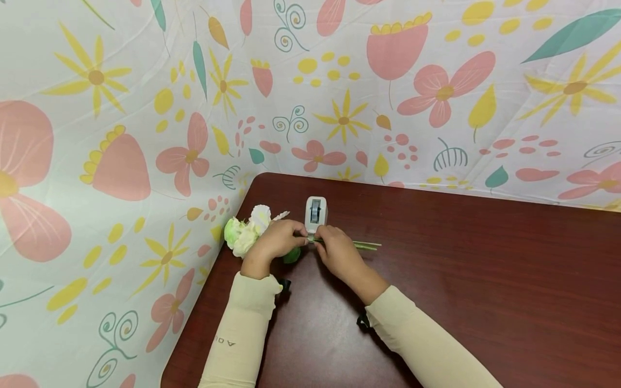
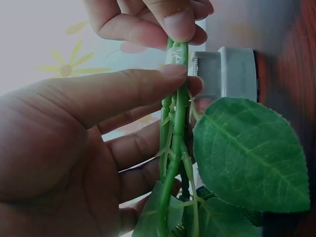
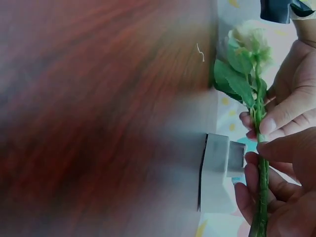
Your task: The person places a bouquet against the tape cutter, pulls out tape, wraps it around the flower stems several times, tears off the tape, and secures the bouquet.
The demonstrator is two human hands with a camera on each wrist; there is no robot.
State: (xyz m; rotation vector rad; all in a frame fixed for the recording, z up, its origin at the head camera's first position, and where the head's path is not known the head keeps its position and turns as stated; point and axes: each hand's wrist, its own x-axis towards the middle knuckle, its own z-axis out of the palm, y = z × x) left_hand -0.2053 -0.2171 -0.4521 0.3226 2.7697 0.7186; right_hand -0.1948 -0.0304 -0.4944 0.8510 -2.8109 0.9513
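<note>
My left hand (image 1: pixel 277 241) pinches a bundle of green flower stems (image 2: pixel 173 131) between thumb and fingers, just below the blossoms. The white and pale green flowers (image 1: pixel 246 233) lie to its left, and a large green leaf (image 2: pixel 249 153) spreads beside the stems in the left wrist view. Close by, my right hand (image 1: pixel 342 258) pinches the same bundle farther down, its thumb and index finger on the stems. A shiny strip of clear tape (image 2: pixel 177 54) lies on the stems between both hands. Just beyond the fingertips stands a white tape dispenser (image 1: pixel 316 214).
The dark brown table (image 1: pixel 466 280) extends to the right and toward me. Floral-patterned cloth (image 1: pixel 310 86) hangs along its left and far edges. A small pale thread-like scrap (image 3: pixel 200 52) shows on the table in the right wrist view.
</note>
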